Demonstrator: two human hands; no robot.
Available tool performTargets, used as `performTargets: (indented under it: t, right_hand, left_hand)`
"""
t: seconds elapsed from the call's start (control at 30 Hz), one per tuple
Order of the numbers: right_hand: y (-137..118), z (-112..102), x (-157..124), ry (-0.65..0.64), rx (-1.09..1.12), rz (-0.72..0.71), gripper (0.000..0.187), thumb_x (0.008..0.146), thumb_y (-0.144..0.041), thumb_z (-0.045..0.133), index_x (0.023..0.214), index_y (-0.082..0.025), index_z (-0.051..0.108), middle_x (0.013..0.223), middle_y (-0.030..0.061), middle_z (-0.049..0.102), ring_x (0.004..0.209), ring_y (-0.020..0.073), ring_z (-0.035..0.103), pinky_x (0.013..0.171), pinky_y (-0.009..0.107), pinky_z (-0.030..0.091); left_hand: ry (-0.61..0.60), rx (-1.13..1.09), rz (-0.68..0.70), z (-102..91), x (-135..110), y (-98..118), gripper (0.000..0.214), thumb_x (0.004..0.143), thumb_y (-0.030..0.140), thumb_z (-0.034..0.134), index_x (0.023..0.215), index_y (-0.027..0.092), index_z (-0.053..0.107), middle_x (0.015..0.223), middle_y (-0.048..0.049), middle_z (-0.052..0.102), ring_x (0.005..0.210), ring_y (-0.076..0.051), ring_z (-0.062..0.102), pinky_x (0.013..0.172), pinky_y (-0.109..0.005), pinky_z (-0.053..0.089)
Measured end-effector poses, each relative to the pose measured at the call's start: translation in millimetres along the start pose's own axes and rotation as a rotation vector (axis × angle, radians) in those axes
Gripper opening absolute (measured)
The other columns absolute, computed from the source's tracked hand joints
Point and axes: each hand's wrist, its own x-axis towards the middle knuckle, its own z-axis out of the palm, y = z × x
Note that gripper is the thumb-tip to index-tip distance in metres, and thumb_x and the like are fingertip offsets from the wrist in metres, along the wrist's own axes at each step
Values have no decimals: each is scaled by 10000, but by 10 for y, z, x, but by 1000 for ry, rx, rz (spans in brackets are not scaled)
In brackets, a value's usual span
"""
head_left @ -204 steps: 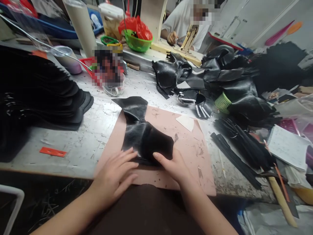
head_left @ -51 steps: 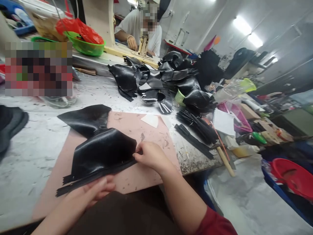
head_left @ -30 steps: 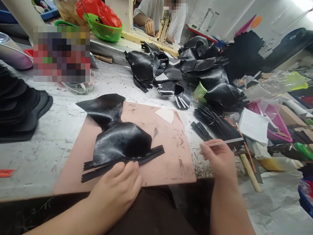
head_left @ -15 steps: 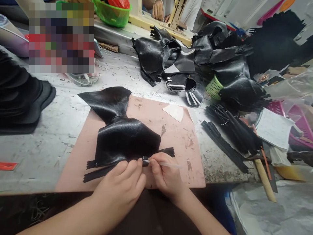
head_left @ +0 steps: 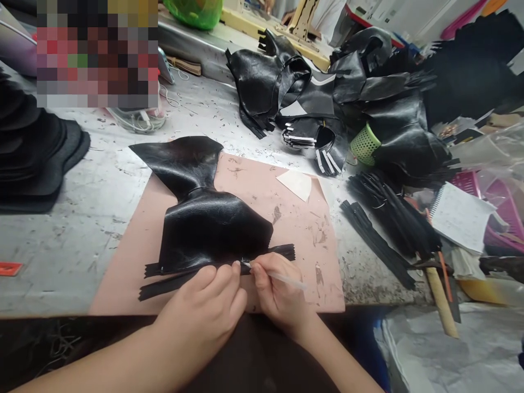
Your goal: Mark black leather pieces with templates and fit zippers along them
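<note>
Head view, right hand (head_left: 275, 292) pen (head_left: 278, 277) at leather piece (head_left: 213, 226) edge, left hand (head_left: 207, 311) pressing zipper (head_left: 172, 279)

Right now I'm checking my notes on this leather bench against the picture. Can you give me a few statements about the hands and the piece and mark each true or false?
1. The right hand holds a thin white stick like a pen. True.
2. The left hand is lifted clear of the black zipper tape. False: its fingertips press on the tape.
3. The black leather piece lies on a pink mat. True.
4. The stick's tip points at the green mesh cup. False: it meets the leather's near edge by the tape.
5. A spiral notebook lies left of the mat. False: it lies to the right.
</note>
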Motion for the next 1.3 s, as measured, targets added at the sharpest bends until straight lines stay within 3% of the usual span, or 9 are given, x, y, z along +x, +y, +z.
performTargets:
  t: [0.67, 1.3]
  right_hand:
    - [8, -12, -8, -23, 50, -22, 157, 821, -95, 392, 769, -177, 516, 633, 23, 571, 565, 131, 516, 537, 263, 440]
    - [18, -9, -19, 5, 95, -23, 154, 811, -63, 411, 766, -153, 529, 644, 32, 571, 581, 130, 520, 551, 263, 442]
  left_hand:
    - [1, 17, 15, 7, 24, 5, 340, 795, 66, 315, 697, 150, 630, 874, -121, 653, 685, -199, 490, 614, -334, 310]
    - [9, 26, 21, 0, 2, 13, 278, 758, 77, 371, 644, 159, 611, 924, -121, 667, 692, -199, 506, 608, -328, 325]
